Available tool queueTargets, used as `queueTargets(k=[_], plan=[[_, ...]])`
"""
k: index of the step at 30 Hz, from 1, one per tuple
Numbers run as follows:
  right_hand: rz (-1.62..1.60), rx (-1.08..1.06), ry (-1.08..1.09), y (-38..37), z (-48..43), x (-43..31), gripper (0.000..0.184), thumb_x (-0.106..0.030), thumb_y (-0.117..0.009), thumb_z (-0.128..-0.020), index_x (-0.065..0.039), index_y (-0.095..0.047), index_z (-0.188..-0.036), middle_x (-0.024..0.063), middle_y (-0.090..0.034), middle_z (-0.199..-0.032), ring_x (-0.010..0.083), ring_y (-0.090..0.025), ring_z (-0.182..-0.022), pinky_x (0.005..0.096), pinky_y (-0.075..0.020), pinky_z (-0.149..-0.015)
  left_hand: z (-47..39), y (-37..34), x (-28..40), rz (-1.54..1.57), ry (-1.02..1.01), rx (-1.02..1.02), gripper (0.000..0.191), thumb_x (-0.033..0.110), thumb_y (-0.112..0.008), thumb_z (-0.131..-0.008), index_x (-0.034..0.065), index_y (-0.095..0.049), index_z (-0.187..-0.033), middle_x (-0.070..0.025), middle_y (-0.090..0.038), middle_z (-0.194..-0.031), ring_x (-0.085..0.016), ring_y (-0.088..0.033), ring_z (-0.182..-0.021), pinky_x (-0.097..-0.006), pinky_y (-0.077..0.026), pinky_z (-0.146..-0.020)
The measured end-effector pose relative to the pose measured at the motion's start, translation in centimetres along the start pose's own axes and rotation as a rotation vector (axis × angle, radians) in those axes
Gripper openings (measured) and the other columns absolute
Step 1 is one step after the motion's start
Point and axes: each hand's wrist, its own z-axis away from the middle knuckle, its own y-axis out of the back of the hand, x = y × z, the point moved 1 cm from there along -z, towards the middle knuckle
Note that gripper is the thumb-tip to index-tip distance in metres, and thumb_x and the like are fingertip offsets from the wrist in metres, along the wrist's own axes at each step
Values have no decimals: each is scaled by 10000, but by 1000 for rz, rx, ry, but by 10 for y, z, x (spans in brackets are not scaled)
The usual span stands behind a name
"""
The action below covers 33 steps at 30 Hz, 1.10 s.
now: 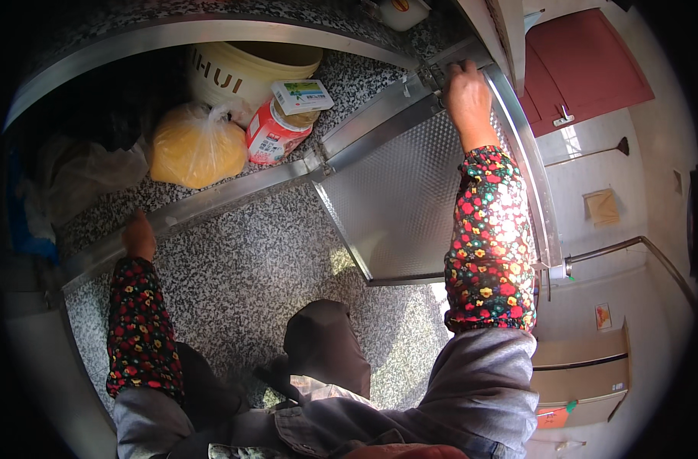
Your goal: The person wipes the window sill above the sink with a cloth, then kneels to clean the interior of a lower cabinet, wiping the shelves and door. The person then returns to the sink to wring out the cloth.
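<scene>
Before me a low cabinet stands open, edged with an aluminium frame (211,197). My left hand (139,236) is curled at the lower rail of this frame; its fingertips are hidden. My right hand (469,98) is raised to the upper hinge corner of the textured metal cabinet door (400,189), with bent fingers over the frame there. Their grip is not clear. Inside, a clear plastic bag of yellow grain or meal (198,146) leans next to a red-labelled jar (275,135). A small white-and-green box (303,96) lies on top of the jar.
A cream plastic bucket (225,74) stands behind the bag. Another crumpled plastic bag (90,172) lies in the shadowed left side. My bent knee (326,338) is over the speckled floor (257,252). A metal pipe (612,248) and a red cupboard (584,69) are at right.
</scene>
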Motion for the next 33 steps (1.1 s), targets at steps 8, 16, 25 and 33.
queueTargets(k=[8,16,25,33], plan=[[22,278,111,54,5,15,313,-76,-646,-888,-112,-720,-1190,83,-639,-1283,326,-633,-1099,433,-563,-919,-16,-10,-12,53,16,-157,528,38,-764,-922,18,-525,-1392,-222,-621,-1374,-347,-661,-1216,-457,-604,-934],[194,122,-12,80,140,81,459,6,-719,-826,-160,-708,-1254,99,-633,-1339,308,-641,-1157,398,-560,-973,-5,9,6,145,76,-280,554,37,-748,-941,-7,-495,-1431,-239,-665,-1310,-374,-706,-1129,-467,-627,-890],[248,-32,-532,170,370,150,409,-36,-784,-856,-109,-674,-1243,137,-599,-1307,342,-660,-1135,424,-561,-979,-34,-15,-26,286,105,-213,437,8,-735,-931,-18,-546,-1325,-258,-665,-1261,-395,-696,-1123,-497,-622,-886],[-216,510,-696,209,359,149,231,-125,-730,-989,-16,-694,-1190,86,-661,-1144,205,-644,-1111,336,-513,-993,-21,-19,-21,-108,-149,-88,441,91,-779,-921,-24,-566,-1289,-243,-677,-1224,-386,-704,-1092,-495,-620,-885]])
